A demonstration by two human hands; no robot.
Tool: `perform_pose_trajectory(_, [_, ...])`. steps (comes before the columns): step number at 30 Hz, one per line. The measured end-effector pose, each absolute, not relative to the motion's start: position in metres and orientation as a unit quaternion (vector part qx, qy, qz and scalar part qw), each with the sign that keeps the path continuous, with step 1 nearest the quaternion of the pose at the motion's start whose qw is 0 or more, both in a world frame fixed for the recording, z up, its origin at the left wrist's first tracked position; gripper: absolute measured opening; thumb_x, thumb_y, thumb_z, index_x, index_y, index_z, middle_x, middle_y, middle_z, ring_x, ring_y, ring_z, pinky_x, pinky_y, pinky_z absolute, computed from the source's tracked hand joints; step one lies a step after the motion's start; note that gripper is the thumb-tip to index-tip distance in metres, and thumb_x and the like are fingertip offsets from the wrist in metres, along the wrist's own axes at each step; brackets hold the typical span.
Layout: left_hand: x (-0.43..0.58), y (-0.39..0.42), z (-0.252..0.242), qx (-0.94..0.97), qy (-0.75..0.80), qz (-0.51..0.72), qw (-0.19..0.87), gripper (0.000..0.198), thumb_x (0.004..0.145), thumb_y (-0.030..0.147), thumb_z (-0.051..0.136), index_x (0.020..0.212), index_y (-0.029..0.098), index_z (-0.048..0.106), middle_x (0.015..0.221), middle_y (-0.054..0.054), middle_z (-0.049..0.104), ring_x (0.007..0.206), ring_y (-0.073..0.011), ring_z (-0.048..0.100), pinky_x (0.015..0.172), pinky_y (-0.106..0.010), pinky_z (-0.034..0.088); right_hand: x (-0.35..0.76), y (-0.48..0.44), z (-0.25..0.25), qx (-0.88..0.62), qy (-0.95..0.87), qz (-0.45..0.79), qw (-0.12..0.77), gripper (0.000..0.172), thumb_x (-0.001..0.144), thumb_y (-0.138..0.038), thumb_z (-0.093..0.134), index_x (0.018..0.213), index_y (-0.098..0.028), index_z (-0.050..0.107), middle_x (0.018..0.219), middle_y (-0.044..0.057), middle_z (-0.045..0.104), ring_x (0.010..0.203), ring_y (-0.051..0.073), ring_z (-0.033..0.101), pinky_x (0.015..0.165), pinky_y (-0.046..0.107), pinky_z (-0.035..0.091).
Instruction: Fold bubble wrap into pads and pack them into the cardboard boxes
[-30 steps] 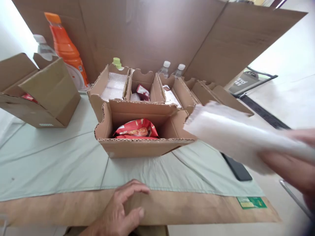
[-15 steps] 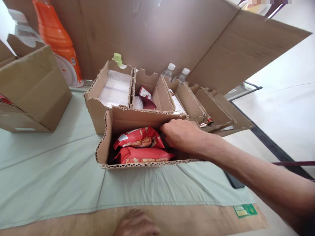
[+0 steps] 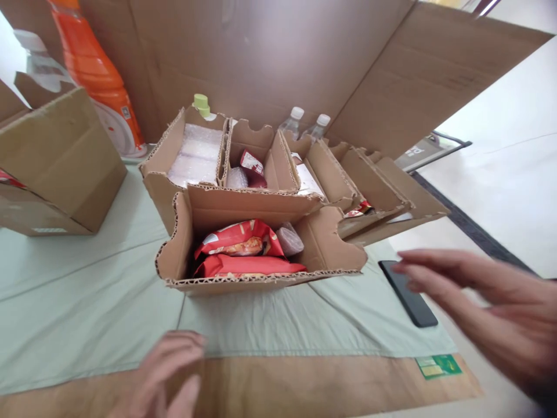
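Note:
In front of me stands an open cardboard box (image 3: 261, 284) with scalloped ends. Two red snack packets (image 3: 243, 267) lie in it, and a small bubble-wrapped item (image 3: 289, 239) sits at their right. My right hand (image 3: 470, 296) is to the right of this box, fingers extended and nothing in them, beside or over a black phone (image 3: 409, 293). My left hand (image 3: 165, 371) hovers above the near table edge, fingers apart and holding nothing; it is slightly blurred.
Behind the front box runs a row of cardboard compartments (image 3: 287, 190) holding bubble-wrapped packs (image 3: 195, 154) and other packets. Clear bottles (image 3: 319, 125) stand behind them. At left are another carton (image 3: 65, 168) and an orange bottle (image 3: 98, 75). A green card (image 3: 439, 367) lies at the front right.
My right hand has left the front box and moved right, uncovering the bubble-wrapped item at the packets' right. My left hand has risen into view and moved left, its fingers now apart.

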State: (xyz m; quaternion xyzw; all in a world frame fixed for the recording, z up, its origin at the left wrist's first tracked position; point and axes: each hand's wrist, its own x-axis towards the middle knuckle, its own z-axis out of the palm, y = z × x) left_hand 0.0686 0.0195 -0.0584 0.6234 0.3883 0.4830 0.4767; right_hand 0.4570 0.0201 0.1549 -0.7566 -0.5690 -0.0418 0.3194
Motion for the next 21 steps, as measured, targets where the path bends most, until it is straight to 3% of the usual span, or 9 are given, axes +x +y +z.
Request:
perform_pose_trajectory(3, [0.069, 0.036, -0.034, 0.566, 0.523, 0.531, 0.352, 0.047, 0.087, 0.027, 0.077, 0.131, 0.037, 0.068, 0.129, -0.005, 0.067, 0.124, -0.0325, 0.062, 0.113, -0.052, 0.049, 0.454, 0.01, 0.1, -0.736, -0.614, 0.071, 0.276, 0.049, 0.087, -0.07, 0.067, 0.106, -0.026, 0.079, 0.09, 0.008, 0.081, 0.063, 0.02, 0.068, 0.053, 0.034, 0.053])
perform_pose_trajectory(5, [0.081, 0.049, -0.018, 0.554, 0.542, 0.514, 0.367, 0.067, 0.088, 0.03, 0.076, 0.15, 0.039, 0.051, 0.15, -0.005, 0.056, 0.138, -0.0318, 0.054, 0.121, -0.053, 0.04, 0.44, 0.02, 0.068, -0.722, -0.617, 0.109, 0.295, 0.05, 0.087, -0.062, 0.069, 0.117, -0.022, 0.072, 0.097, 0.009, 0.08, 0.069, 0.022, 0.07, 0.057, 0.034, 0.056])
perform_pose_trajectory(7, [0.096, 0.062, -0.009, 0.551, 0.523, 0.501, 0.414, 0.078, 0.089, 0.034, 0.075, 0.158, 0.037, 0.039, 0.161, -0.007, 0.045, 0.146, -0.0321, 0.047, 0.124, -0.053, 0.037, 0.421, 0.035, 0.046, -0.703, -0.621, 0.127, 0.322, 0.048, 0.085, -0.058, 0.071, 0.114, -0.02, 0.069, 0.098, 0.009, 0.078, 0.079, 0.024, 0.072, 0.064, 0.035, 0.057])
perform_pose_trajectory(10, [0.113, 0.077, -0.006, 0.552, 0.493, 0.484, 0.467, 0.075, 0.087, 0.038, 0.076, 0.154, 0.031, 0.042, 0.157, -0.01, 0.047, 0.142, -0.031, 0.051, 0.123, -0.051, 0.038, 0.397, 0.055, 0.03, -0.69, -0.613, 0.137, 0.36, 0.047, 0.083, -0.063, 0.069, 0.098, -0.019, 0.066, 0.091, 0.011, 0.076, 0.081, 0.027, 0.07, 0.068, 0.037, 0.056])
perform_pose_trajectory(14, [0.118, 0.075, -0.006, 0.55, 0.466, 0.482, 0.498, 0.069, 0.086, 0.037, 0.076, 0.148, 0.028, 0.047, 0.147, -0.009, 0.057, 0.134, -0.0285, 0.057, 0.121, -0.047, 0.039, 0.383, 0.041, 0.025, -0.7, -0.585, 0.127, 0.39, 0.047, 0.086, -0.065, 0.062, 0.092, -0.018, 0.066, 0.082, 0.011, 0.074, 0.072, 0.027, 0.067, 0.063, 0.038, 0.053])
perform_pose_trajectory(18, [0.104, 0.034, -0.011, 0.541, 0.462, 0.459, 0.532, 0.059, 0.087, 0.037, 0.078, 0.142, 0.025, 0.057, 0.139, -0.011, 0.064, 0.141, -0.032, 0.053, 0.125, -0.047, 0.033, 0.376, -0.022, 0.018, -0.712, -0.568, 0.05, 0.41, 0.037, 0.089, -0.059, 0.066, 0.091, -0.022, 0.07, 0.079, 0.008, 0.075, 0.073, 0.028, 0.069, 0.066, 0.039, 0.056])
perform_pose_trajectory(21, [0.08, -0.004, -0.019, 0.504, 0.503, 0.457, 0.533, 0.059, 0.085, 0.042, 0.08, 0.139, 0.025, 0.061, 0.132, -0.011, 0.069, 0.141, -0.0355, 0.054, 0.124, -0.048, 0.037, 0.358, -0.06, 0.012, -0.699, -0.589, 0.041, 0.403, 0.029, 0.092, -0.052, 0.064, 0.086, -0.025, 0.073, 0.066, 0.005, 0.071, 0.064, 0.027, 0.067, 0.061, 0.038, 0.057])
